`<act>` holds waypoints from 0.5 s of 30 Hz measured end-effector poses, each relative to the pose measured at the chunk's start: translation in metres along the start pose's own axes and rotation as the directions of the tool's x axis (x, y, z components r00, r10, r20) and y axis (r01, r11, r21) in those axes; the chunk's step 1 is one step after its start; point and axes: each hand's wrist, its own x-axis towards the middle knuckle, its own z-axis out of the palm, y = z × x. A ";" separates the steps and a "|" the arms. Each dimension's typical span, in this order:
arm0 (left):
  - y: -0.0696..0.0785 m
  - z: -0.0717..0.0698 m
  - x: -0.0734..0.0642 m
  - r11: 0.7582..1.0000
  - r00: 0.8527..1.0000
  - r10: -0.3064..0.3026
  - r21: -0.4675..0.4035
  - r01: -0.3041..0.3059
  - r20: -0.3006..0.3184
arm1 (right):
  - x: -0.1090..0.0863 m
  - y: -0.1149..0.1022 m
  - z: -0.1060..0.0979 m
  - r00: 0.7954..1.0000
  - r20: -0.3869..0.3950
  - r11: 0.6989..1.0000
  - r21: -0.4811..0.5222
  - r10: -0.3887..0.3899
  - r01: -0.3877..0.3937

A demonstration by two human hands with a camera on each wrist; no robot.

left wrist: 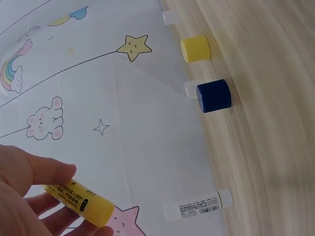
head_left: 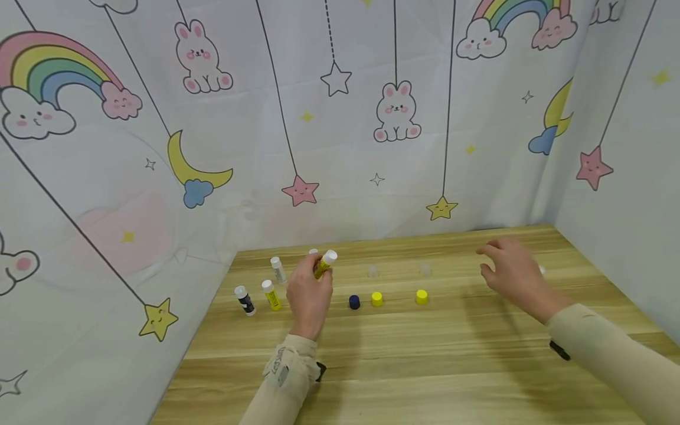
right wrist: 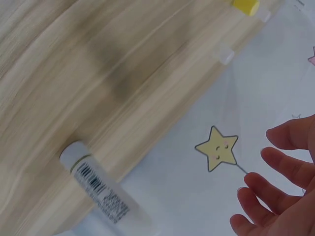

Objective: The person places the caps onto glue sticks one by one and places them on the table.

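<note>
My left hand (head_left: 310, 295) holds a yellow glue stick (head_left: 321, 265) off the table, its white end pointing up. The left wrist view shows thumb and fingers around the yellow glue stick (left wrist: 78, 200) and its printed label. Right of this hand, a navy cap (head_left: 354, 302) and two yellow caps, one nearer (head_left: 376, 298) and one farther (head_left: 422, 297), lie on the table. My right hand (head_left: 512, 271) hovers over the right side, fingers loosely bent, holding nothing. A white glue stick (right wrist: 106, 194) stands near it, mostly hidden behind the hand in the head view.
Left of my left hand stand a black glue stick (head_left: 245, 301), a yellow one (head_left: 271, 295) and a white one (head_left: 278, 270). Another white top (head_left: 313, 252) shows behind that hand. Two clear caps (head_left: 373, 271) sit farther back. A patterned curtain (head_left: 340, 147) borders the wooden table (head_left: 425, 366).
</note>
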 end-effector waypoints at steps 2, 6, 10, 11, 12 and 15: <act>0.001 -0.001 0.000 1.000 1.000 0.010 0.001 -0.010 -0.006 | 0.002 -0.005 0.005 1.000 0.014 1.000 0.009 0.002 -0.002; 0.002 -0.002 0.000 0.999 0.999 0.033 0.007 -0.033 -0.029 | 0.005 -0.017 0.015 0.998 0.066 0.999 0.027 0.022 -0.023; 0.004 -0.003 0.000 0.999 0.998 0.048 0.007 -0.048 -0.029 | 0.007 -0.029 0.024 0.992 0.120 0.998 0.047 0.037 -0.043; 0.004 -0.003 0.000 0.999 0.998 0.052 0.006 -0.051 -0.027 | 0.007 -0.031 0.026 0.991 0.131 0.997 0.052 0.041 -0.048; 0.005 -0.004 0.000 0.999 0.998 0.054 0.005 -0.054 -0.025 | 0.008 -0.034 0.028 0.989 0.140 0.997 0.057 0.042 -0.051; 0.005 -0.004 0.000 0.998 0.998 0.056 0.004 -0.056 -0.025 | 0.010 -0.041 0.035 0.985 0.165 0.996 0.068 0.041 -0.053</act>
